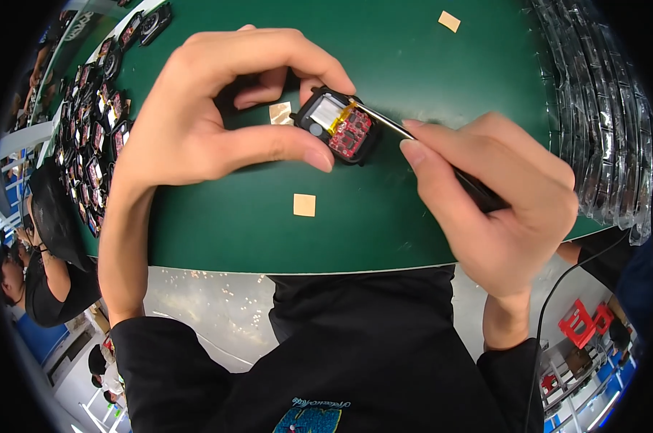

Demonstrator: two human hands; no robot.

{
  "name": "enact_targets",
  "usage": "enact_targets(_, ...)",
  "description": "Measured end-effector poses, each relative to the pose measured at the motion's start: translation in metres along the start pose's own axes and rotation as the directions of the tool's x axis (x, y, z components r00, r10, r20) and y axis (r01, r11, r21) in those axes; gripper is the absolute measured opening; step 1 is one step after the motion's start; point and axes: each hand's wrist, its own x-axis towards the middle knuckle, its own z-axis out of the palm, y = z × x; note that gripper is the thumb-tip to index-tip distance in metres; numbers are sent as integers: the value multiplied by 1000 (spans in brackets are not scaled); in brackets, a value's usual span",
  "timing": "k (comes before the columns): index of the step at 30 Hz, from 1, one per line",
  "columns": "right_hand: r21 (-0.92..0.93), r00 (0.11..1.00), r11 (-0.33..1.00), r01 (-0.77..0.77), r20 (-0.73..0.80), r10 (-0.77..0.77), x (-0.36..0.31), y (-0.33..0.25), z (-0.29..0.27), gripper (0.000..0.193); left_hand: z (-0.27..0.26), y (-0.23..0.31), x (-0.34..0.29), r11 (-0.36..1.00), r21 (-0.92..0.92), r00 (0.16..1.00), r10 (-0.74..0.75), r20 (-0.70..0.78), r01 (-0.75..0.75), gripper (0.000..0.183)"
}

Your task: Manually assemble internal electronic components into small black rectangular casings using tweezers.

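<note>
A black-cased device (370,148), its red circuit board (351,136), silver cell (326,113) and yellow strip (343,118) exposed, is gripped above the green table (391,224) by thumb and fingers of the left hand (189,115). A metal-tipped tool (386,122) is pinched in the right hand (510,169). Pale lettering (321,402) is seen on the black shirt (384,346).

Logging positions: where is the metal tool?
In the head view, the metal tool is right of centre, in the right hand, its tip at the black device.
</note>
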Motion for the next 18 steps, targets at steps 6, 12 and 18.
enact_targets(6,75,995,993,-92,47,89,-1,2,-2,20,-1,-4,-1,997,-70,998,-32,48,35,73)
enact_targets(12,86,995,992,-97,38,94,-2,2,-1,20,-3,-1,2,1000,-9,997,-3,81,4,70)
enact_targets(18,86,992,990,-114,57,109,-2,2,0,20,-2,-4,1,999,-50,997,5,75,-2,67)
